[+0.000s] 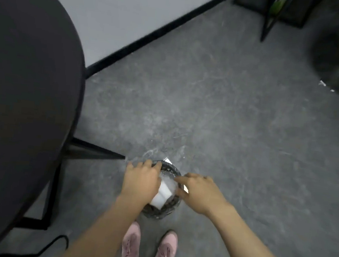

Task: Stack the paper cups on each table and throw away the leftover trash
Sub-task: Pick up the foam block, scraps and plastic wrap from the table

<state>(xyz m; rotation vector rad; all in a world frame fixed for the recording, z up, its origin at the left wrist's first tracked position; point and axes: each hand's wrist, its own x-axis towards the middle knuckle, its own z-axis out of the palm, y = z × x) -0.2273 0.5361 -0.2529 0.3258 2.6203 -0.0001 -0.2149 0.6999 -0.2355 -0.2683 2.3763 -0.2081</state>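
Both forearms reach down over a bin on the floor, above pink shoes (149, 248).

Left hand (140, 182) grips white paper cups (163, 193), tilted lengthwise over the black mesh wastebasket (169, 208), directly below. Right hand (199, 190) hovers beside them, fingers loosely spread, holding nothing, nearer the rim's right side. Dark round table (27, 94) stands left.

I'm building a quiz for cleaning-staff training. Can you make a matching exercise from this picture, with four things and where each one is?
Things:
1. black mesh wastebasket
2. white paper cups
3. pink sneakers
4. round black table

Places:
A. bottom edge, just below the basket
B. left side of the view
C. on the grey floor, under both hands
D. in the left hand, over the basket

Pairs: 1-C, 2-D, 3-A, 4-B
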